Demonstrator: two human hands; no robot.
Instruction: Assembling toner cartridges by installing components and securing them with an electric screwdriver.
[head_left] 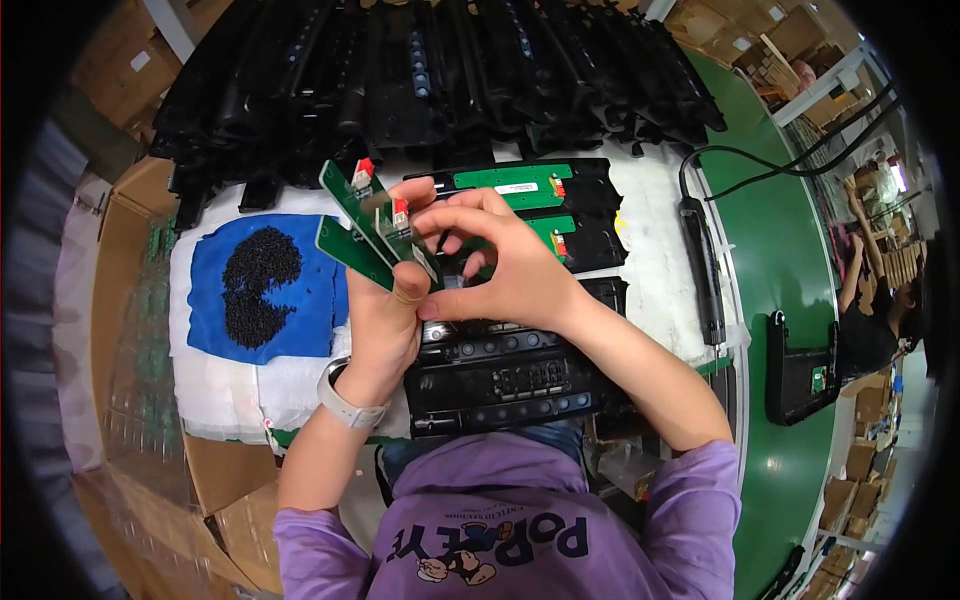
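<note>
My left hand grips several green circuit boards upright in a fanned stack, with small red-and-white connectors on them. From the right, my right hand closes on the edge of the stack, its curled fingers near the connectors and its thumb lower down. Its fingertips are partly hidden, so which board they touch is unclear. Behind and below the hands lie black plastic panels; the two far ones carry a green board and a second green board. A nearer black panel has no board showing on it.
Small black parts are heaped on a blue cloth at left. Long black plastic housings pile up along the back. A corded black screwdriver-like tool lies at right. Beyond it, a black housing rests on the green table.
</note>
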